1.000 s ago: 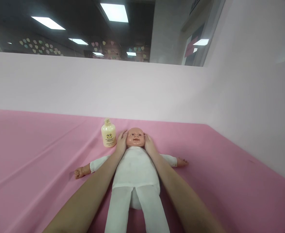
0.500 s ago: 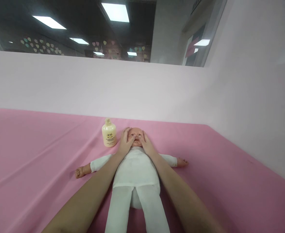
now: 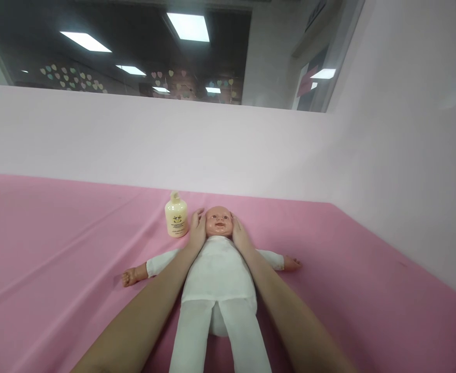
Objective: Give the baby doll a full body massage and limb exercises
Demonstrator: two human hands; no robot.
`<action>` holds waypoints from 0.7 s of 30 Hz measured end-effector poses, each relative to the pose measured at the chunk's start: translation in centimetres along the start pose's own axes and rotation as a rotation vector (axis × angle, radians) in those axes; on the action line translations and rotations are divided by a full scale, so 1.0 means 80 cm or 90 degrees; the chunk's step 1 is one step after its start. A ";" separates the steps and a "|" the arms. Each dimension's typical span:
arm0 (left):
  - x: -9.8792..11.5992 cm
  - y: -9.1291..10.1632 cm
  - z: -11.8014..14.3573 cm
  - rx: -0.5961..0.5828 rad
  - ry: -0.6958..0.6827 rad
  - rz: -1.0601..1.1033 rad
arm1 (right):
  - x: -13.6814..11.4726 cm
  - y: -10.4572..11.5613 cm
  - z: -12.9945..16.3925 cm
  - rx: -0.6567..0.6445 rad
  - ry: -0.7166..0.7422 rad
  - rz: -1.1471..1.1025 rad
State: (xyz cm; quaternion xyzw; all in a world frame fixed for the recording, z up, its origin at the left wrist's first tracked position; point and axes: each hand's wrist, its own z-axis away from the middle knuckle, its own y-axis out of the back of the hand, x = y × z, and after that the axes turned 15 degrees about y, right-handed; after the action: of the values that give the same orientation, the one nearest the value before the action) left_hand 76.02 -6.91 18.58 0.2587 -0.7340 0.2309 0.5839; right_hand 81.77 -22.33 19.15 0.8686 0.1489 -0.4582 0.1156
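While the white-clad doll (image 3: 220, 269) was laid face-up at the lower centre of the frame, its head was flanked by the left hand (image 3: 197, 229) and right hand (image 3: 241, 235), both unclenched against it; the bottle (image 3: 177, 217) was untouched, and what remained undone could not be judged.

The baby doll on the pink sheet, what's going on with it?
A person has their left grip and right grip, both bare hands with nothing else in them, at either side of the baby doll's head. The doll lies face up on the pink sheet in white clothes, arms spread wide and legs toward the person. A pale yellow bottle stands upright beside the left grip, and nobody is holding it.
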 end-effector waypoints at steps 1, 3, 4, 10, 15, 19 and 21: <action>-0.001 0.001 -0.001 0.016 0.011 0.000 | 0.001 0.000 0.000 0.008 -0.003 0.007; -0.002 0.003 -0.002 0.027 -0.002 -0.014 | 0.001 0.001 0.000 0.016 -0.009 0.029; -0.001 0.004 -0.002 0.025 -0.017 -0.024 | 0.000 0.001 0.000 0.013 -0.010 0.039; 0.011 0.007 0.009 -0.001 -0.121 -0.104 | -0.013 0.000 0.006 -0.051 -0.024 0.062; 0.018 0.006 0.016 -0.065 -0.196 -0.162 | -0.030 0.003 0.012 -0.133 -0.011 0.059; 0.016 0.006 0.014 -0.076 -0.183 -0.164 | -0.031 0.003 0.013 -0.115 -0.013 0.069; 0.015 0.006 0.013 -0.087 -0.178 -0.159 | -0.027 0.002 0.013 -0.104 -0.003 0.075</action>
State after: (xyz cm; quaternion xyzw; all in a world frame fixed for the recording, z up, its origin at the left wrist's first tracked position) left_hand 74.73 -7.33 19.50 0.3371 -0.7842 0.0684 0.5164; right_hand 79.87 -23.14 20.43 0.8626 0.1344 -0.4388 0.2129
